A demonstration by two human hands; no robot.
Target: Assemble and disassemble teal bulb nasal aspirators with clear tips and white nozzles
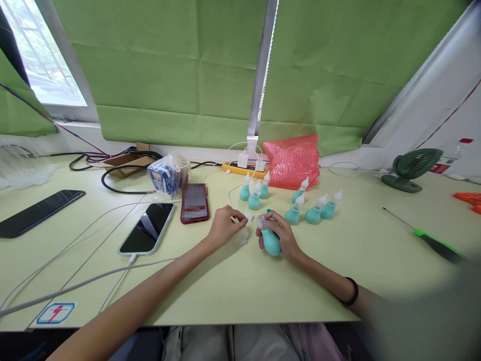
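Note:
My right hand (280, 231) is wrapped round a teal bulb nasal aspirator (271, 243), tilted, its clear collar pointing up and left. A bit of teal shows above the fingers. To its left, my left hand (226, 225) is closed in a pinch, with a small whitish nozzle tip (250, 217) at its fingertips. Just below those fingertips, small clear plastic pieces (244, 237) lie on the table. Beyond both hands stand several teal aspirators with clear pointed nozzles, among them one at the left (254, 201) and one at the right (312, 215).
A red bubble-wrap bag (291, 163) and a yellow power strip (240, 169) lie at the back. On the left are a red-cased phone (194, 203), a charging phone (147, 229) and cables. A screwdriver (432, 240) and green fan (409, 168) are at the right.

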